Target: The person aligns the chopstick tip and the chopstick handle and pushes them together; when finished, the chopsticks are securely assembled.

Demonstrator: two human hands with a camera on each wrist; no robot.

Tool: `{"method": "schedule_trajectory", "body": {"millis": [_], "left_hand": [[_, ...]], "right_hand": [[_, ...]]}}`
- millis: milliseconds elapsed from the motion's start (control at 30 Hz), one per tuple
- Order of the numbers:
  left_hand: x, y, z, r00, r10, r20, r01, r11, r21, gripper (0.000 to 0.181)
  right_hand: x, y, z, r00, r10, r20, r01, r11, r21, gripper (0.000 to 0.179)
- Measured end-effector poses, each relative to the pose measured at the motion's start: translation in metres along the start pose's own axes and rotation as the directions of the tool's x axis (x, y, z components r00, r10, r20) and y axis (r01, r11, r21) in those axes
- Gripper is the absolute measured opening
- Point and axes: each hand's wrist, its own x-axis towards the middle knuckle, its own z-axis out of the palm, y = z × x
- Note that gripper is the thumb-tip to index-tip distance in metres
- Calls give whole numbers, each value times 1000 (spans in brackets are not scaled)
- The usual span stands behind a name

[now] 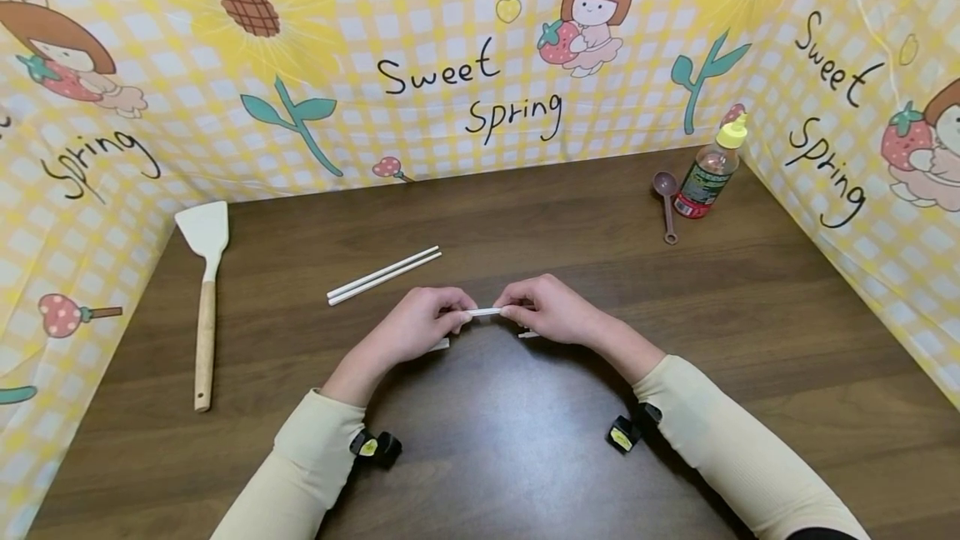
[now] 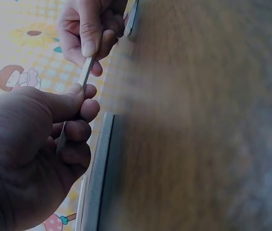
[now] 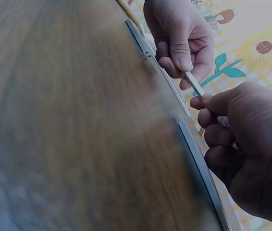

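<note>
Between finger and thumb, my left hand (image 1: 420,325) pinches one end of a thin white chopstick (image 1: 486,312). My right hand (image 1: 553,311) pinches it from the other side, and a short pale stretch shows between the two grips. Most of its length is hidden by the fingers. On the table below the left hand, the end of another pale stick (image 1: 441,345) peeks out; the left wrist view shows more of this stick (image 2: 100,168). A further pale stick (image 1: 528,334) lies under the right hand, running lengthwise in the right wrist view.
Two white chopsticks (image 1: 384,276) lie side by side beyond the left hand. A white spatula (image 1: 206,307) with a wooden handle is at the left. At the back right, a brown measuring spoon (image 1: 667,202) lies beside a yellow-capped bottle (image 1: 705,182). Patterned cloth (image 1: 450,148) borders the table.
</note>
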Motion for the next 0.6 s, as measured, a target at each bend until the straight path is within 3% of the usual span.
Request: {"method": "schedule_trajectory", "body": {"millis": [200, 600], "left_hand": [[-1, 1, -2, 1000, -23, -20, 22, 999, -35, 4], [-1, 0, -3, 999, -32, -40, 31, 999, -9, 3]], "right_hand": [[2, 2, 0, 1000, -7, -3, 7, 1000, -3, 10], [1, 3, -2, 1000, 15, 6, -15, 1000, -5, 10]]}}
